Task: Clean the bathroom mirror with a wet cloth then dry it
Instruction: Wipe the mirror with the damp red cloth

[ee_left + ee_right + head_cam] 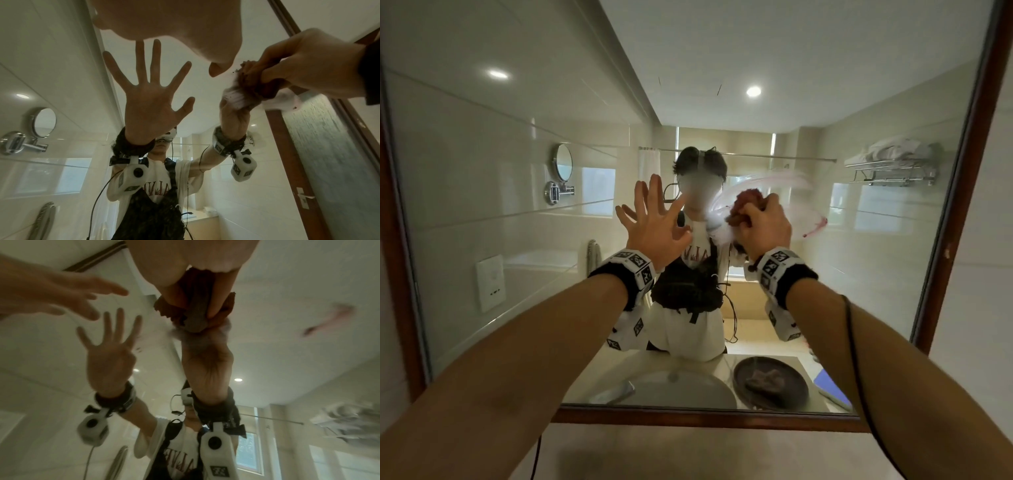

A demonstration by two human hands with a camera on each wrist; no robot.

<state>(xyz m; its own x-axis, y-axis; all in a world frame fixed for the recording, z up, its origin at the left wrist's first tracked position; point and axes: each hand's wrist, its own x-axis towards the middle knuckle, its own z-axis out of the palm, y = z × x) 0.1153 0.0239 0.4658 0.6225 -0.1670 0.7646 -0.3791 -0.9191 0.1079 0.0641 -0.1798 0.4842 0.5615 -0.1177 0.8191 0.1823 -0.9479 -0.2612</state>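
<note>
Two hands are raised before the mirror (825,154). The right hand (760,226) has its fingers curled tight round a bunched reddish-brown cloth (744,205), which bulges out past the fingertips and presses against the glass near the mirror's middle, over a whitish smear (784,181) with a red streak (816,228) toward the mirror's right frame. The left hand (654,222), just left of the cloth, has its fingers spread and straight, holding nothing, close to the glass.
</note>
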